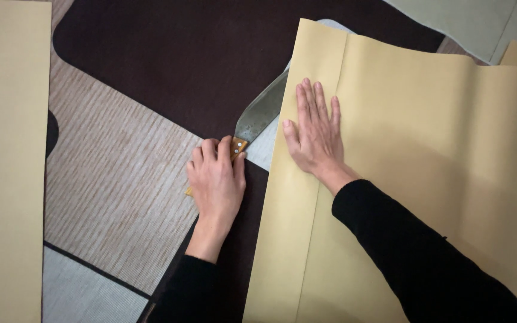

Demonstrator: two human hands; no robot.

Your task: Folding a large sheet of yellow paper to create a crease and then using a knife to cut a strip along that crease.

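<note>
Soft, warm indoor light falls evenly, casting only faint shadows beside the right hand [315, 134] on the tan paper sheet [426, 149], with no glare, slight softness overall, and dim dark carpet patches.

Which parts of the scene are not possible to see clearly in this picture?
- Knife tip: head view, hidden under the folded yellow paper.
- Knife handle: mostly covered by the left hand.
- Paper under the right hand: its far and lower ends cut off by frame edges.
- Second yellow sheet: cut off at left edge.

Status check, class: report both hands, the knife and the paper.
Left hand gripping knife handle. Right hand flat on yellow paper. Blade tip hidden under paper edge. Nothing in the way.
</note>
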